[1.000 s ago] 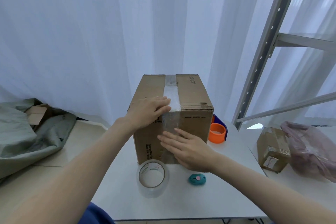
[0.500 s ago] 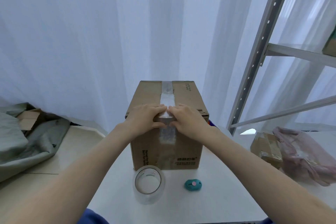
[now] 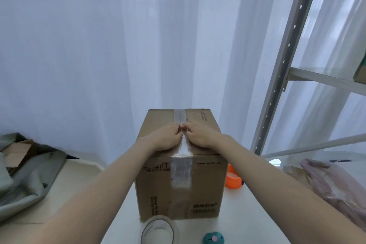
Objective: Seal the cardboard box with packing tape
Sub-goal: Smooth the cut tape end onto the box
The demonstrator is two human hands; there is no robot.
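A white sheer curtain [image 3: 99, 55] is hanging across the whole back, letting soft daylight glow through. To the right of the curtain, a grey metal shelf rack [image 3: 285, 61] is leaning into view. Below the curtain's left side, grey-green cloth [image 3: 25, 180] is lying heaped on the pale floor [image 3: 83, 170].

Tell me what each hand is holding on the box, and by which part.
Neither grips anything. The left hand and right hand press flat on the box top, fingertips meeting on the tape strip.

Soft backlight through curtain [image 3: 99, 55] (edges bowed, slightly blurred)
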